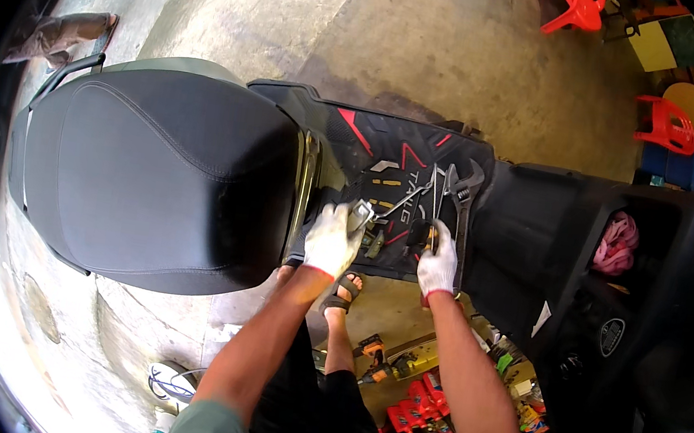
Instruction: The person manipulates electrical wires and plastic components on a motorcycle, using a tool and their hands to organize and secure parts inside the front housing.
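Both of my hands wear white gloves with red cuffs over the footboard point(342, 139) of a scooter. My left hand point(332, 243) is closed round a small silver metal part point(360, 213); its exact kind is unclear. My right hand point(439, 264) is closed on a slim tool point(432, 229) with a dark handle, partly hidden by the fingers. A large adjustable wrench point(464, 188) lies just beyond the right hand, toward the scooter's front. Between the hands, a thin metal rod-like tool point(401, 203) lies slanted across the mat. Several small tools lie around it.
The black scooter seat point(169, 167) is to the left. A pink cloth point(617, 243) sits in the front compartment at right. Below are a cordless drill point(378, 363) and red boxes point(418, 405). Red plastic chairs point(668, 125) stand far right; another person's leg point(68, 35) shows far left.
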Demonstrator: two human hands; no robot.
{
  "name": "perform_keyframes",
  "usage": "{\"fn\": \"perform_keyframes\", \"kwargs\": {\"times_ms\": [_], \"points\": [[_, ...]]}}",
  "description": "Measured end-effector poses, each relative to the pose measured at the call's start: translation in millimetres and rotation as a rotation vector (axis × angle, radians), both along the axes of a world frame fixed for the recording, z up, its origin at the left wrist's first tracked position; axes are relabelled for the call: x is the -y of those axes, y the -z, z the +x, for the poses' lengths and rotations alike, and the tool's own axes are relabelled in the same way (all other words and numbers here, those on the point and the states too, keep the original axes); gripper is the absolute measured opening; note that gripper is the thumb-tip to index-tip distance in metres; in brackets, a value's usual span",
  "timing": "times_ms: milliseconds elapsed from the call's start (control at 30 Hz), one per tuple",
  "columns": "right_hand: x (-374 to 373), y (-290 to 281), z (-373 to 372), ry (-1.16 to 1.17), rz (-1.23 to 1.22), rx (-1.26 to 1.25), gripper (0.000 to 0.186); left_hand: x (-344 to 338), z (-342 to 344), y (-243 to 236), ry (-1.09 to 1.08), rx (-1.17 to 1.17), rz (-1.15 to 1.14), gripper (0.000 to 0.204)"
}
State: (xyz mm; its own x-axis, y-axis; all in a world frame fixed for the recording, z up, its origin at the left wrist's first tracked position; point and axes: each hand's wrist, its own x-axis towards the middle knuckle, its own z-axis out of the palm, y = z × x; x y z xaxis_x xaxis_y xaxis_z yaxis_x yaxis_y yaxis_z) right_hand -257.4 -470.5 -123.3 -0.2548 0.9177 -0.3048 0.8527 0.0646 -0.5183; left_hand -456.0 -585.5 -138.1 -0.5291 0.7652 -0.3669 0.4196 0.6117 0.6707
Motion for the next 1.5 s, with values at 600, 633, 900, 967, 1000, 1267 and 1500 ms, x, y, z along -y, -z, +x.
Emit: {"fn": "perform_keyframes", "kwargs": {"times_ms": [600,633,900,967,1000,1267,1500], "points": [[48.0,-89.4,-59.4,-0.055,-0.785,-0.399,0.026,96.2,14.0,-109.2,-0.008,0.013,0.215,0.053],[64.6,-109.5,-60.2,-0.006,-0.888,-0.452,0.028,97.6,13.2,-120.6,0.009,-0.004,0.231,0.053],[111.8,-200.6,-42.5,0.24,-0.892,-0.611,0.028,117.3,18.0,-221.5,0.233,0.037,0.3,0.057],[114.3,-217.9,-31.2,0.308,-0.911,-0.635,0.027,117.3,23.4,-241.6,0.262,0.035,0.33,0.058],[114.8,-227.3,-24.7,0.306,-0.901,-0.65,0.028,118.6,26.7,-251.7,0.301,0.045,0.332,0.059],[129.1,-277.4,29.2,0.262,-0.752,-0.67,0.025,112.2,68.5,-303.5,0.445,0.173,0.24,0.059],[145.8,-280.4,58.2,0.291,-0.652,-0.695,0.022,98.9,87.8,-326.0,0.517,0.216,0.243,0.053]]}}
